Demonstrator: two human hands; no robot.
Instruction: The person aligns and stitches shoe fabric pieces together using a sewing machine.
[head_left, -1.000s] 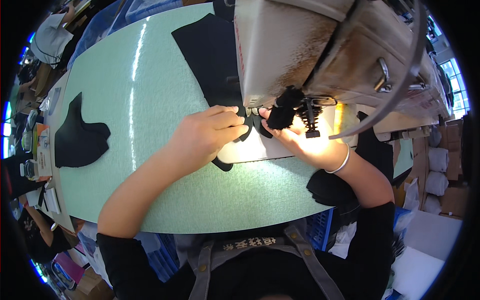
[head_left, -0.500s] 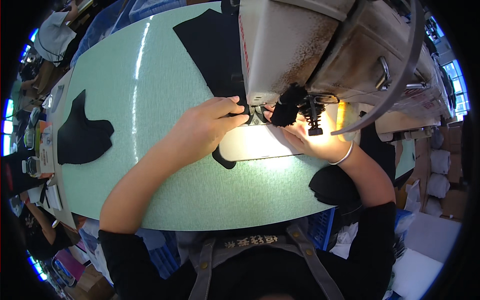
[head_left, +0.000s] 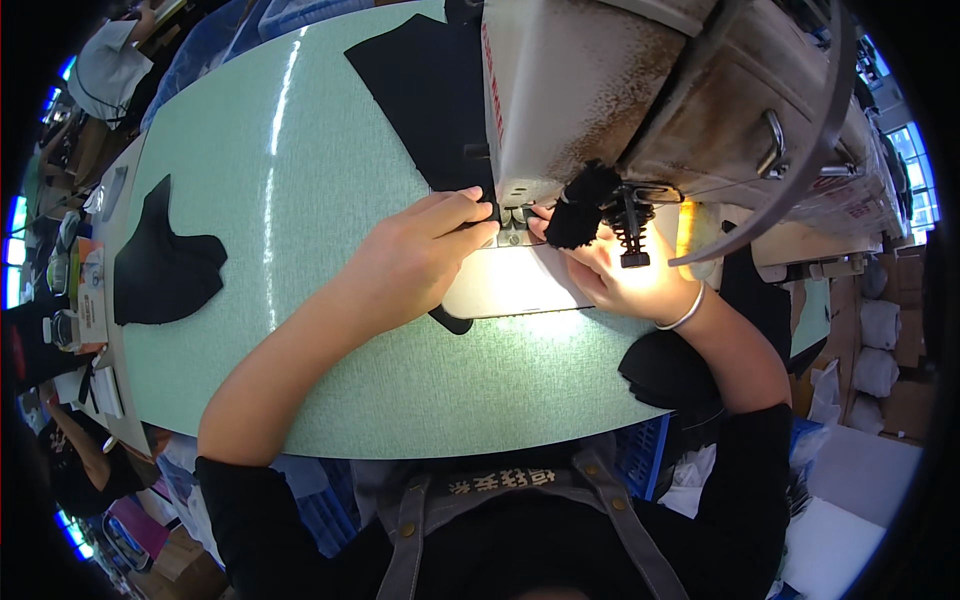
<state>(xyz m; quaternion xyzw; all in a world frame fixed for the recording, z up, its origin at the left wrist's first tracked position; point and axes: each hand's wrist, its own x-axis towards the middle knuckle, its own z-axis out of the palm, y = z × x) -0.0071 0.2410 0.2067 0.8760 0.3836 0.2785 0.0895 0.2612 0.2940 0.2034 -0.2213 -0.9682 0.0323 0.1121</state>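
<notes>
Left hand (head_left: 415, 250) is pinching black cloth (head_left: 425, 110) beside the presser foot (head_left: 515, 217); right hand (head_left: 625, 278) is reaching there too, its grip hidden. White bed (head_left: 520, 285) is showing more than a second ago; the cloth is stretching away over the table (head_left: 330, 200).

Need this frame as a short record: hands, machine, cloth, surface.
left_hand: pinching black fabric left of the presser foot
right_hand: fingertips by the presser foot, partly hidden; grip unclear
machine: pale, brown-stained sewing machine, its bed brightly lit
loose_cloth: curved black piece at left; black pieces at lower right
surface: light green table
</notes>
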